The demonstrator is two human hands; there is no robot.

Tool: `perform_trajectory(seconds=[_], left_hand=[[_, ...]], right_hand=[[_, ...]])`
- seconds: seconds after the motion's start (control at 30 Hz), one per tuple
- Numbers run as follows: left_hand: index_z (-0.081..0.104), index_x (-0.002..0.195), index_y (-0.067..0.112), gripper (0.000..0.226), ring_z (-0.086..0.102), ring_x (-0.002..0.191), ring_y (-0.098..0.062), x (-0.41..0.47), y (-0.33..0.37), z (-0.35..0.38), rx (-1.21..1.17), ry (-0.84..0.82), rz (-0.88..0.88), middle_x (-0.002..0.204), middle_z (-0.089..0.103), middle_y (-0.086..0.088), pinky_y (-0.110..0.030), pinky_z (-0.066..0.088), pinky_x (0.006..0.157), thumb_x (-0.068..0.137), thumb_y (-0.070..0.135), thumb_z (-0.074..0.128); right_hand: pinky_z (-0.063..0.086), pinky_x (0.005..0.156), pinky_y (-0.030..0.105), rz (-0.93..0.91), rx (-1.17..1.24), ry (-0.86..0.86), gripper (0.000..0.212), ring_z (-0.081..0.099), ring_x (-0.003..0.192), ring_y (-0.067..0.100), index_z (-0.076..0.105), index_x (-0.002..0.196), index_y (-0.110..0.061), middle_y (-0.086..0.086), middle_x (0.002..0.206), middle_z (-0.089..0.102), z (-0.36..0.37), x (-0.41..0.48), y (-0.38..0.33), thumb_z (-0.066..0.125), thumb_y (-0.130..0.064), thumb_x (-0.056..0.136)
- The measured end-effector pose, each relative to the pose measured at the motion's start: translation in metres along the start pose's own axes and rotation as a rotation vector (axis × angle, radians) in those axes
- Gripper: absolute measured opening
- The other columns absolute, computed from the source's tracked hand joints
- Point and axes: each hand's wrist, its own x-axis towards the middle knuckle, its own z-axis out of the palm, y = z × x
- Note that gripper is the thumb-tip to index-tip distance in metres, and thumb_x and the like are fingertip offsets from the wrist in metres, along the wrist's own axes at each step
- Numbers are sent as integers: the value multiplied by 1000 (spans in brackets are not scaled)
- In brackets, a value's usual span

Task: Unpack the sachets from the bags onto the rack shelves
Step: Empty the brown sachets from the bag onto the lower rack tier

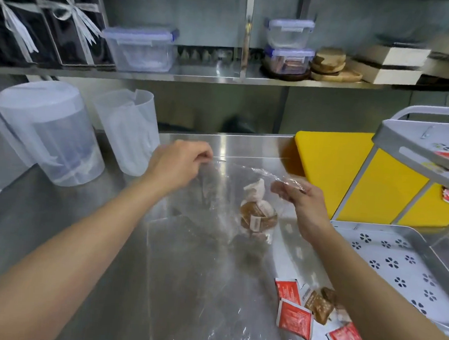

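A person stands at a steel worktop (58, 207), both bare forearms reaching forward over it. The left hand (179, 164) is raised near the middle of the worktop, wrist bent, its fingers (206, 153) curled and pinching one side of the mouth of a clear plastic bag (216, 195). The right hand (303, 201) sits a little lower and nearer, back of the hand up, its fingers (282, 190) pinching the opposite, crinkled side of the mouth, so the bag hangs stretched between the two hands. Inside the bag, close to the right hand, lies a bundle of brown sachets (257, 216). More sachets lie loose near the front right corner of the worktop under the right forearm: several red sachets (294, 318) and a brown one (317, 305) touching them. A grey rack (388, 132) stands at the right edge, its perforated lower shelf (396, 259) just beside the right arm. Two translucent jugs (49, 133) stand at the back left.
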Motion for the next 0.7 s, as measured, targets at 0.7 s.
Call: perform_trajectory(seconds=[0.7], left_hand=[[57,89,21,18,54,69,-19,35,54,-60,-144,-61,168,76,58,0,-33,44,68,89,10,43]], right_hand=[[51,69,29,-93,72,16,23,63,61,14,62,67,-11,7,68,66,-28,-5,-69,55,-14,90]])
